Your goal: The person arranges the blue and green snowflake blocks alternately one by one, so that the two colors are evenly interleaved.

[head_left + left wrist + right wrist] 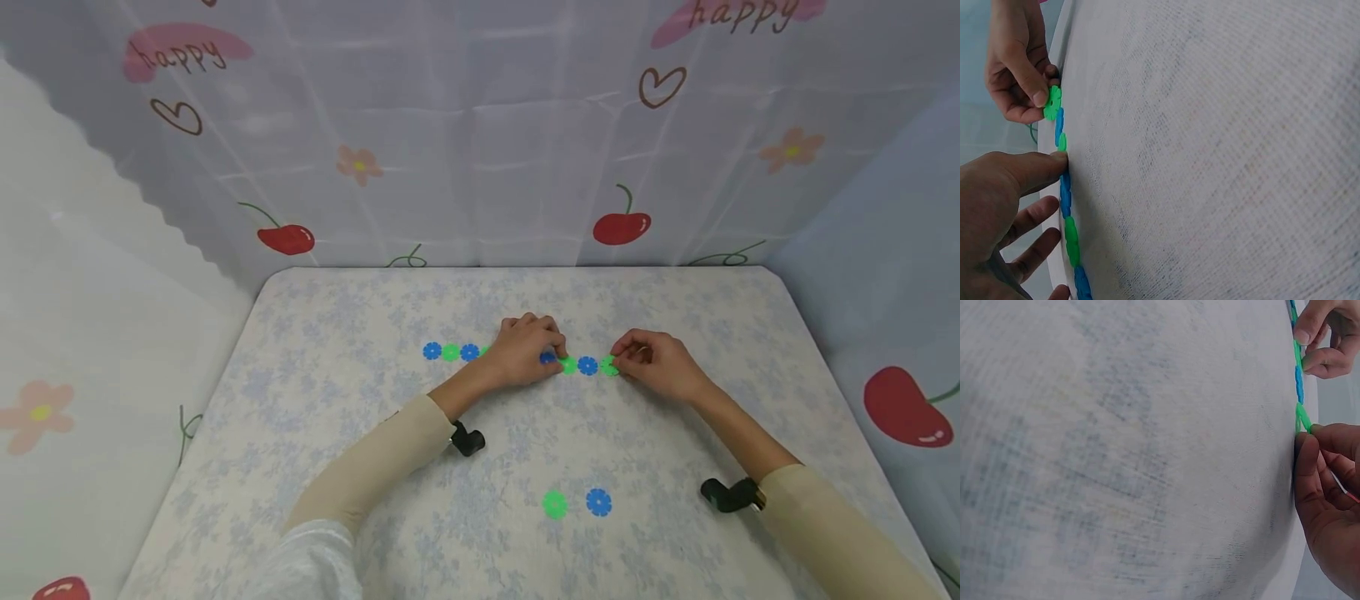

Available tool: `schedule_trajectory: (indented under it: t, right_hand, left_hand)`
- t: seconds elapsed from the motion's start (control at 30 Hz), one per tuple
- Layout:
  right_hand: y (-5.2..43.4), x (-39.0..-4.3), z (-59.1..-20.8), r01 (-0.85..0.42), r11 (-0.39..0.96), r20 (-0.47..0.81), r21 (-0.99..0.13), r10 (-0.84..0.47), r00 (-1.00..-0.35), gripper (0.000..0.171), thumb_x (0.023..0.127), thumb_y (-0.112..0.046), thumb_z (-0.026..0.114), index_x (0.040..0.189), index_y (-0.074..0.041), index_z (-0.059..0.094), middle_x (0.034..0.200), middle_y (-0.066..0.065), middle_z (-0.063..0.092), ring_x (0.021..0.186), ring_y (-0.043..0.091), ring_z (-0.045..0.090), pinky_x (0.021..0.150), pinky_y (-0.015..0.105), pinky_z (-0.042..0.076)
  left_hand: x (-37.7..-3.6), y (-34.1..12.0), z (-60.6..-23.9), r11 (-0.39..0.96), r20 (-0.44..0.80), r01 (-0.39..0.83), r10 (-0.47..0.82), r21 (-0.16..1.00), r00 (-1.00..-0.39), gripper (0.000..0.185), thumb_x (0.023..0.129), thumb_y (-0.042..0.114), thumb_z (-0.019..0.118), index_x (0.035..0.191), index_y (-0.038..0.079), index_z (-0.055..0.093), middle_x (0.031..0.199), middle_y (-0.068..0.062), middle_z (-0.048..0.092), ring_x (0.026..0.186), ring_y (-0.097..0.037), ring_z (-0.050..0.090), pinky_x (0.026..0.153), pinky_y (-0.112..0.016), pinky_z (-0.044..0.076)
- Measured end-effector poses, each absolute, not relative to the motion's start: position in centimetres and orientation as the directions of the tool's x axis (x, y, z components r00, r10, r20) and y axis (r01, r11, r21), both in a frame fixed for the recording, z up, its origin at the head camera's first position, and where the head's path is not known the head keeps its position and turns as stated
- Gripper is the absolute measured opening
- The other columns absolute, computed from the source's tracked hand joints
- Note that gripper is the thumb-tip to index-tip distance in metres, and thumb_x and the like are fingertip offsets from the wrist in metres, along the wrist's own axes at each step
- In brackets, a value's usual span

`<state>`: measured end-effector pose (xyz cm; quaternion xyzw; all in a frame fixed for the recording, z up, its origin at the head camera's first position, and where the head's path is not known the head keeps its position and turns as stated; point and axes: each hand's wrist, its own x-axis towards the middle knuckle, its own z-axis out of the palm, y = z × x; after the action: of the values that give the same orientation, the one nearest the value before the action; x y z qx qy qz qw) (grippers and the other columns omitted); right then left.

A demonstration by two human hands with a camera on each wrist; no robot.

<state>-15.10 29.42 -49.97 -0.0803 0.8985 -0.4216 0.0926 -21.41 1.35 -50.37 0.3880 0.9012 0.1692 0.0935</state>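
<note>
A row of flower-shaped plastic discs in alternating blue and green lies across the far half of the table, with a blue disc (432, 351) at its left end. My left hand (525, 350) covers the row's middle, thumb and index finger pinching a green disc (569, 366) from its near and far sides. To the right of that sits a blue disc (588, 366). At the right end, my right hand (660, 363) pinches a green disc (609, 366) between thumb and fingertips. This disc (1052, 103) is tilted up against its blue neighbour (1059, 127) in the left wrist view.
Nearer the front of the table (420, 533) lie two loose discs, a green one (555, 504) and a blue one (598, 502), side by side. A printed curtain (480, 183) hangs behind the table's far edge. Black wrist cameras stick out from both sleeves.
</note>
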Motion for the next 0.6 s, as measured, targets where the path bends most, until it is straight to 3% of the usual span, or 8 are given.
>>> schedule_trajectory:
  t: [0.6]
  right_hand:
    - [28.61, -15.87, -49.52, -0.105, 0.727, -0.107, -0.679, -0.24, -0.965, 0.007, 0.1, -0.012, 0.076, 0.104, -0.007, 0.073, 0.095, 0.01, 0.072, 0.083, 0.019, 0.062, 0.074, 0.025, 0.052]
  left_hand:
    - [-21.4, 1.35, -50.29, 0.643, -0.045, 0.663, 0.73, 0.383, -0.682, 0.011, 0.104, 0.041, 0.073, 0.112, 0.034, 0.076, 0.134, 0.009, 0.063, 0.128, -0.021, 0.054, 0.119, -0.063, 0.035]
